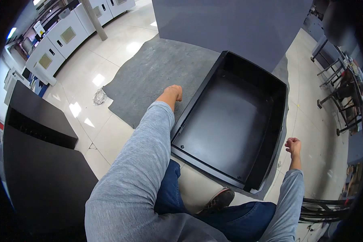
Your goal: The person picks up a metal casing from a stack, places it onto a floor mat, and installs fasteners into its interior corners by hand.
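Observation:
A large black open-topped metal box (226,117), shallow and shaped like a drawer, lies on a grey mat in front of me. Left of its long side, my left hand (174,93) hangs in the air, its back towards me and its fingers curled in. No object shows in it. My right hand (293,146) is beyond the box's right side, apart from it, with fingers bent into a loose fist and nothing visible inside. Small dark fittings (182,147) sit at the box's near corners.
Behind the box stands a tall grey panel (230,24). The grey mat (149,68) covers shiny floor tiles. Black cabinet-like pieces (44,169) stand at left, and white machines (64,36) line the far left. Wheeled racks (343,88) and black bars (324,209) are at right.

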`<action>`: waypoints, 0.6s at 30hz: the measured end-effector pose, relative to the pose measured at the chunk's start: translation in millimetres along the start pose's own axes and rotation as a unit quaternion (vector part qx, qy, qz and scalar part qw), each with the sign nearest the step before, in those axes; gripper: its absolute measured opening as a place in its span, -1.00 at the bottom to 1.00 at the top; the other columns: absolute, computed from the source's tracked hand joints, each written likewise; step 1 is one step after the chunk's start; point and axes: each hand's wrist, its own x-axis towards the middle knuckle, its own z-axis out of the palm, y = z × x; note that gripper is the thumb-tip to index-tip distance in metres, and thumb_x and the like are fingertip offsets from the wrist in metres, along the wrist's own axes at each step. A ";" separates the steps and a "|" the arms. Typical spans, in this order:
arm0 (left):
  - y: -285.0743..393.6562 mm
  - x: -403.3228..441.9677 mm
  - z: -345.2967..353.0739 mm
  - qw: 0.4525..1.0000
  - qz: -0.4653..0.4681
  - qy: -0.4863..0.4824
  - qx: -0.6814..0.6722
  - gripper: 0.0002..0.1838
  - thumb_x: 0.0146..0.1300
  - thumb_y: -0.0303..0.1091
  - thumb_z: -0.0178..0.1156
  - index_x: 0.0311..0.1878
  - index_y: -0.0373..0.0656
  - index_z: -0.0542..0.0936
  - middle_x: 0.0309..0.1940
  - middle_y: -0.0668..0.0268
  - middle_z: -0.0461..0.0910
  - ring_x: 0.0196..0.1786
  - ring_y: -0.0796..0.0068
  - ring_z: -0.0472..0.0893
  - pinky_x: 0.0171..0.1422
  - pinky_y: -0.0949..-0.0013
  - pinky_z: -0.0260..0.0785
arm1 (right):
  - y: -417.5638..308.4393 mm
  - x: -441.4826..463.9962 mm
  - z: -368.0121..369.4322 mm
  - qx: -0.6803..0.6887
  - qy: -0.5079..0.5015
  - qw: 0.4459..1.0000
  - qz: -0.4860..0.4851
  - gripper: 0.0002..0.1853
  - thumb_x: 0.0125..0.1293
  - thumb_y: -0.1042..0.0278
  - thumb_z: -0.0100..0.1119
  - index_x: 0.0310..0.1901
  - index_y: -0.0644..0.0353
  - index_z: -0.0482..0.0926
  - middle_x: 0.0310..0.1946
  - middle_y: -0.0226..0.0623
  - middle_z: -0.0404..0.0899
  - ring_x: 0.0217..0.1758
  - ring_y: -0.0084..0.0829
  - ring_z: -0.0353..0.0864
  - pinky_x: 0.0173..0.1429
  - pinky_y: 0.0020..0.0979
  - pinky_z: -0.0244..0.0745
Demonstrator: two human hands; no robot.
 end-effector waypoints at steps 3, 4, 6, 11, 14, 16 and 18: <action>-0.2 0.1 0.1 1.000 0.000 0.001 0.005 -0.58 0.08 -0.25 0.31 0.03 -0.16 0.66 0.10 0.08 0.60 0.18 0.18 0.59 0.22 0.21 0.48 | -6.2 -3.6 1.4 0.030 0.006 0.999 0.021 -0.68 0.31 0.32 0.21 -0.03 0.41 0.56 -0.30 -0.09 0.66 -0.29 -0.27 0.71 -0.29 -0.30 0.71; -0.5 -0.1 0.1 1.000 0.000 0.001 0.006 -0.58 0.08 -0.24 0.31 0.03 -0.16 0.66 0.09 0.08 0.60 0.18 0.18 0.59 0.22 0.21 0.48 | -7.1 -3.7 1.7 0.035 0.010 0.999 0.024 -0.68 0.32 0.32 0.21 -0.03 0.41 0.56 -0.31 -0.10 0.66 -0.29 -0.28 0.71 -0.29 -0.30 0.71; -1.7 3.1 1.7 1.000 0.000 0.001 0.008 -0.58 0.09 -0.24 0.31 0.03 -0.15 0.67 0.09 0.08 0.61 0.18 0.18 0.59 0.22 0.21 0.48 | -7.2 -1.8 1.0 0.047 0.019 0.998 0.030 -0.67 0.32 0.31 0.20 -0.02 0.41 0.56 -0.32 -0.11 0.65 -0.30 -0.28 0.70 -0.29 -0.31 0.70; -1.4 5.1 3.1 1.000 -0.006 -0.002 0.007 -0.59 0.09 -0.24 0.31 0.03 -0.15 0.67 0.09 0.08 0.61 0.18 0.18 0.59 0.22 0.21 0.48 | -6.2 -1.5 -1.0 0.017 0.019 1.000 0.016 -0.67 0.29 0.32 0.23 -0.03 0.42 0.58 -0.29 -0.09 0.66 -0.27 -0.26 0.71 -0.28 -0.29 0.70; -0.3 1.9 2.0 1.000 -0.009 -0.006 0.000 -0.60 0.09 -0.25 0.31 0.03 -0.14 0.67 0.10 0.09 0.60 0.18 0.18 0.59 0.22 0.20 0.48 | -8.7 -6.8 0.4 0.013 0.019 1.000 0.012 -0.66 0.25 0.34 0.24 -0.03 0.43 0.58 -0.26 -0.06 0.66 -0.24 -0.23 0.71 -0.26 -0.28 0.71; 1.1 -1.9 -0.5 1.000 -0.012 -0.005 -0.006 -0.59 0.09 -0.26 0.31 0.03 -0.14 0.67 0.10 0.09 0.60 0.19 0.19 0.59 0.22 0.20 0.47 | -10.9 -10.1 0.6 0.015 0.010 1.000 0.013 -0.64 0.24 0.34 0.25 -0.03 0.44 0.58 -0.25 -0.04 0.66 -0.22 -0.22 0.70 -0.25 -0.27 0.71; 1.8 -4.9 -0.3 1.000 -0.015 0.000 -0.010 -0.59 0.09 -0.26 0.31 0.04 -0.14 0.66 0.11 0.09 0.60 0.19 0.19 0.59 0.23 0.20 0.47 | -12.2 -11.7 0.0 0.012 -0.007 1.000 0.019 -0.63 0.23 0.34 0.26 -0.02 0.45 0.58 -0.24 -0.03 0.66 -0.20 -0.20 0.70 -0.24 -0.26 0.71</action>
